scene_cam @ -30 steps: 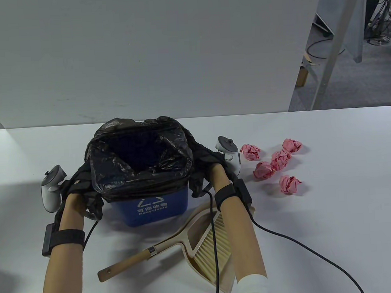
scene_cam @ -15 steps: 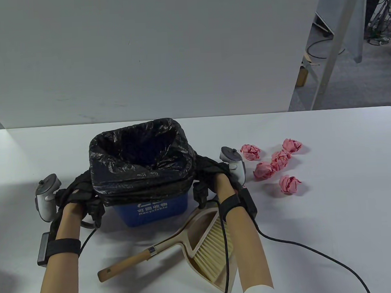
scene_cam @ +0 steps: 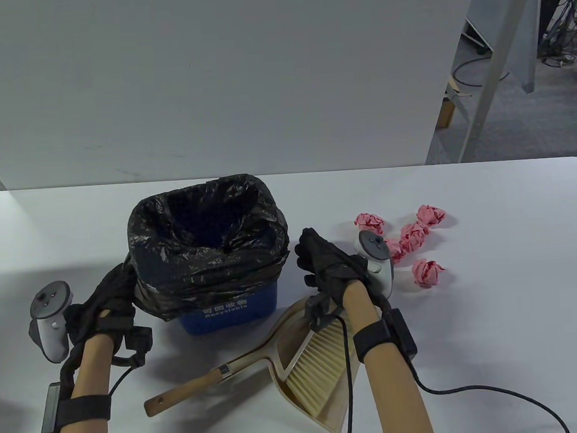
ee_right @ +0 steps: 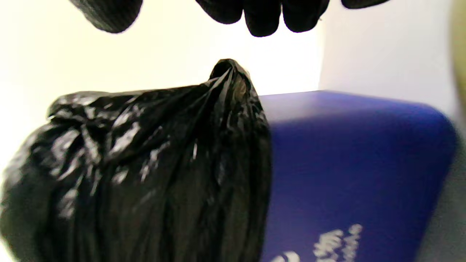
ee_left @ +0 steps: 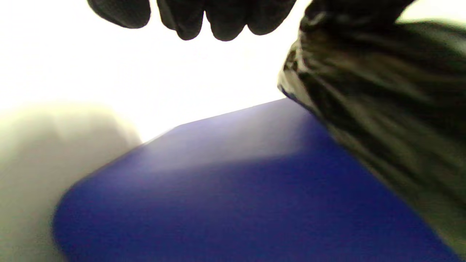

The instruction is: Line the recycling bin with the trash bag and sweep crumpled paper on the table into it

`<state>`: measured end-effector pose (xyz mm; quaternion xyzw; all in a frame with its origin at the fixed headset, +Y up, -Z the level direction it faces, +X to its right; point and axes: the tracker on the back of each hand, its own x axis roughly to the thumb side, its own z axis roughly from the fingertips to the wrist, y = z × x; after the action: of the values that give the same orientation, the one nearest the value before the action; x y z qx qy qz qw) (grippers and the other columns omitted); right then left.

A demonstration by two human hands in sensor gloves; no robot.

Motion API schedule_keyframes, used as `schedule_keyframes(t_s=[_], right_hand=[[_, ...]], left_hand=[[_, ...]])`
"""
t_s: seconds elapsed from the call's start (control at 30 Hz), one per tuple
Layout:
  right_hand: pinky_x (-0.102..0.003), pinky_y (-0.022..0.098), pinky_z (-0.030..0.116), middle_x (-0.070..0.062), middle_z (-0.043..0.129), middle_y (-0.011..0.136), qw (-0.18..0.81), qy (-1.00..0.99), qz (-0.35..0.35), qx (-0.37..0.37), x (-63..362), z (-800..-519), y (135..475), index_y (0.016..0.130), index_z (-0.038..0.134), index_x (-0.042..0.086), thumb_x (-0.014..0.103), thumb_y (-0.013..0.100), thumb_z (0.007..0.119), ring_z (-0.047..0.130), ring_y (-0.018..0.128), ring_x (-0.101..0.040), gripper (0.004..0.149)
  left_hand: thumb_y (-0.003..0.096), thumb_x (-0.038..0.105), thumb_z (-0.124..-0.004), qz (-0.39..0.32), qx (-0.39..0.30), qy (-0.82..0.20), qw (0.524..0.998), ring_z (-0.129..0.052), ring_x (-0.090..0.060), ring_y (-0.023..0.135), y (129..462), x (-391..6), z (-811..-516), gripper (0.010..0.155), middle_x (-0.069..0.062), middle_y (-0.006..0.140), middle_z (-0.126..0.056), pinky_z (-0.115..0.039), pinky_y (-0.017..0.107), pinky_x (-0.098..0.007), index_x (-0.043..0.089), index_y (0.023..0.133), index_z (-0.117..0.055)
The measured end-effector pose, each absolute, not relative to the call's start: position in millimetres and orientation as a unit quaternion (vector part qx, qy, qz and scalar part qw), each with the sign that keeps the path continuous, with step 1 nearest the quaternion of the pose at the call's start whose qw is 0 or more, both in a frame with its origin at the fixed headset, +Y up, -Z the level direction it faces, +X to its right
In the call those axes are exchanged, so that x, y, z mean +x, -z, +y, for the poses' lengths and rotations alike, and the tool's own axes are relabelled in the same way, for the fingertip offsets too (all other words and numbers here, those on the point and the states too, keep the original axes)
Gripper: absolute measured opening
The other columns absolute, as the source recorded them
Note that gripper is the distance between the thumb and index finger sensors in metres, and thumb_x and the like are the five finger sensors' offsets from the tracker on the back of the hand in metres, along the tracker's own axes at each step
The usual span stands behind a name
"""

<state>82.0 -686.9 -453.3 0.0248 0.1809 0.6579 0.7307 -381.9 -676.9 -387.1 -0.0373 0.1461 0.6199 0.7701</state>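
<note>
A blue recycling bin point(scene_cam: 230, 310) stands on the white table point(scene_cam: 495, 321), left of centre, its mouth open upward. A black trash bag point(scene_cam: 208, 260) lines it, the plastic folded over the rim and hanging down the outside so that only the lower front panel with its white lettering shows.

The left hand point(scene_cam: 106, 306) sits at the bin's near-left corner, against the draped plastic. In the left wrist view the gloved fingertips point(ee_left: 225, 22) hang loosely curled over bright table, with a bunched fold of the bag rising toward the thumb side at the frame's top right; that view is blurred, and whether the thumb pinches the fold cannot be told.

The right hand point(scene_cam: 333, 267) hovers just right of the bin, apart from it, its fingers loosely bent and holding nothing. The right wrist view shows its fingertips point(ee_right: 262, 18) clear above a peaked fold of the bag and the bin's blue wall.

Five pink crumpled paper balls point(scene_cam: 417, 245) lie in a loose cluster on the table to the right; the tracker point(scene_cam: 377, 262) on the right hand partly hides one of them.

On the near side, a beige dustpan point(scene_cam: 329, 409) lies with a brush point(scene_cam: 239, 368) nested in it, the wooden handle pointing toward the near left. A black cable point(scene_cam: 475, 391) trails from the right wrist toward the near right.
</note>
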Motion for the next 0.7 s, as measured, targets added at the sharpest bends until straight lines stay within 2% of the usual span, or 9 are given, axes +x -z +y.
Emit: schedule_keyframes(t_s=[0.13, 0.3, 0.47, 0.63, 0.7], right_hand=[[-0.077, 0.064, 0.036, -0.036, 0.032, 0.117, 0.705, -0.687, 0.171, 0.041, 92, -683, 423, 0.114, 0.026, -0.002, 0.053, 0.064, 0.049, 0.035, 0.099, -0.063, 0.077], [-0.077, 0.064, 0.036, -0.036, 0.031, 0.117, 0.677, -0.717, 0.155, 0.061, 106, -681, 393, 0.113, 0.025, -0.002, 0.053, 0.064, 0.049, 0.034, 0.099, -0.063, 0.078], [-0.078, 0.064, 0.034, -0.037, 0.031, 0.117, 0.65, -0.749, 0.09, 0.088, 121, -680, 366, 0.113, 0.026, -0.002, 0.053, 0.063, 0.051, 0.032, 0.099, -0.064, 0.078], [-0.078, 0.063, 0.03, -0.036, 0.029, 0.118, 0.556, -0.825, -0.021, 0.1, 131, -696, 351, 0.114, 0.027, -0.001, 0.052, 0.063, 0.052, 0.025, 0.099, -0.064, 0.078], [-0.079, 0.062, 0.026, -0.038, 0.025, 0.117, 0.513, -0.851, 0.007, 0.113, 131, -693, 351, 0.113, 0.025, -0.003, 0.052, 0.062, 0.053, 0.021, 0.098, -0.065, 0.08]], left_hand=[[0.0592, 0.055, -0.066, 0.145, -0.018, -0.555, 0.819, -0.054, -0.053, 0.11, 368, -375, -675, 0.072, -0.019, 0.123, -0.048, -0.057, 0.07, -0.072, 0.015, 0.117, -0.049], [0.0595, 0.055, -0.065, 0.121, -0.005, -0.532, 0.838, -0.053, -0.054, 0.11, 352, -364, -669, 0.072, -0.019, 0.123, -0.048, -0.056, 0.07, -0.073, 0.015, 0.117, -0.049], [0.0587, 0.052, -0.067, 0.095, 0.026, -0.513, 0.853, -0.057, -0.056, 0.107, 337, -352, -667, 0.071, -0.022, 0.12, -0.053, -0.057, 0.067, -0.075, 0.012, 0.116, -0.054], [0.0591, 0.052, -0.067, 0.05, -0.045, -0.457, 0.887, -0.057, -0.057, 0.106, 323, -342, -657, 0.073, -0.024, 0.12, -0.052, -0.055, 0.067, -0.076, 0.011, 0.116, -0.052], [0.0591, 0.054, -0.067, 0.03, -0.079, -0.411, 0.908, -0.057, -0.056, 0.107, 317, -340, -654, 0.073, -0.024, 0.121, -0.051, -0.055, 0.068, -0.076, 0.012, 0.117, -0.05]])
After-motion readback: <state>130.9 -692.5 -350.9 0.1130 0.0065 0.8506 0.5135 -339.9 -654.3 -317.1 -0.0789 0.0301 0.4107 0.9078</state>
